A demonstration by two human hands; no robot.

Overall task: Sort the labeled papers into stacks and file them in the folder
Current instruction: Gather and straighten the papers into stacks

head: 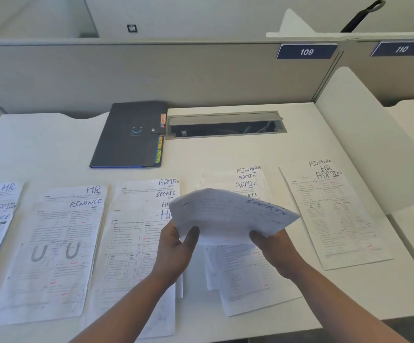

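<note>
While both hands' fingers [191, 235] curl, they pinch SPORTS sheet [228, 214].

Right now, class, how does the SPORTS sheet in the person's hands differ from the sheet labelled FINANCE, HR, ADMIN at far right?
1. The SPORTS sheet is lifted off the desk, gripped by the left hand and right hand; the far-right sheet lies untouched.
2. The SPORTS sheet bends; the far-right sheet lies flat.
3. One label against three.
Both are white printed pages with handwritten headings.
</note>
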